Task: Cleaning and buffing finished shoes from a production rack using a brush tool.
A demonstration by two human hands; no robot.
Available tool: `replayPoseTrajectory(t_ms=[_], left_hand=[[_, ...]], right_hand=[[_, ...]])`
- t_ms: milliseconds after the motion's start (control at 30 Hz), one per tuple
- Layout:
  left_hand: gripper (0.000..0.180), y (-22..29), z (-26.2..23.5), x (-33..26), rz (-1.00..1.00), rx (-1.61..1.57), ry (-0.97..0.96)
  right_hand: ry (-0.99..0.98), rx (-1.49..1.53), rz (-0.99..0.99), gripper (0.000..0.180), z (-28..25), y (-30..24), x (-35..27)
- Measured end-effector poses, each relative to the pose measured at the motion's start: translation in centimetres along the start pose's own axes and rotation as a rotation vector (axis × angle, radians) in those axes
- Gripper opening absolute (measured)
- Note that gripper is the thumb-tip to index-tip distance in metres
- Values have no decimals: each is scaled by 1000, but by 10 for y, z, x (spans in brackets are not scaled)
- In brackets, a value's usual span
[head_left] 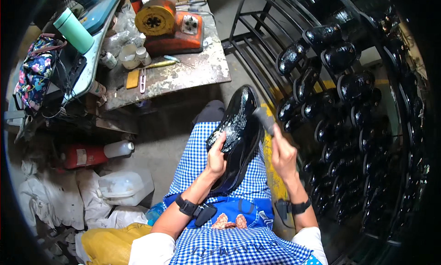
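Head view, looking straight down at a lap in a blue checked apron [202, 145], and the biggest thing in the shot is the curved metal rack [257, 49] on the right, loaded with rows of glossy black shoes [342, 56] — way more than I can count, and they all look shiny already, though whether they are finished I can't tell from here. Next down in size is the scuffed workbench [183, 74] at upper left, with an orange and yellow machine [167, 24] sitting on it, a few small bottles [138, 56] and hand tools beside that, plus a teal flask [73, 31] and a floral bag [34, 70] off to the far left. On the floor below are white rags [55, 196], a white jug [124, 187] and a red canister [89, 156]. Then the actual work — one black shoe [239, 136] resting on the lap, toe pointing away. The left hand [217, 156] is wrapped around its side, fingers closed on the upper, holding it steady. The right hand [284, 156] is closed around a small grey-headed brush or dauber [264, 118], whose head sits right at the shoe's edge, touching or nearly so. My read: this shoe is mid-treatment, with speckly patches showing on the upper that haven't been worked smooth.
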State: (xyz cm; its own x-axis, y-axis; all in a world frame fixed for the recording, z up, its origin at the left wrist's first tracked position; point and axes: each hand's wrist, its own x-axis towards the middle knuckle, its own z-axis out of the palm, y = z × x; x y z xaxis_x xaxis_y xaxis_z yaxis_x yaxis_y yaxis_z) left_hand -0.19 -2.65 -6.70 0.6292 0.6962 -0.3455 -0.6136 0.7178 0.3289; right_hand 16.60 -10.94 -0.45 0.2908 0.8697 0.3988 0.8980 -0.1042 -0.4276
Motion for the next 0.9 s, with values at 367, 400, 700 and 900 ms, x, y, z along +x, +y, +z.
replayPoseTrajectory(t_ms=[367,400,700,900], left_hand=[[34,8,4,-9,-37,33,-5],[33,6,7,-9,-29,73,-22],[61,28,58,-32,-158,-386,-93],[32,33,115,-41,-154,312,-184]], right_hand=[[-126,56,-223,38,12,-2,-33],[125,23,-213,37,23,18,-32],[353,879,747,36,-1,81,-80],[646,987,853,14,-49,84,-108]])
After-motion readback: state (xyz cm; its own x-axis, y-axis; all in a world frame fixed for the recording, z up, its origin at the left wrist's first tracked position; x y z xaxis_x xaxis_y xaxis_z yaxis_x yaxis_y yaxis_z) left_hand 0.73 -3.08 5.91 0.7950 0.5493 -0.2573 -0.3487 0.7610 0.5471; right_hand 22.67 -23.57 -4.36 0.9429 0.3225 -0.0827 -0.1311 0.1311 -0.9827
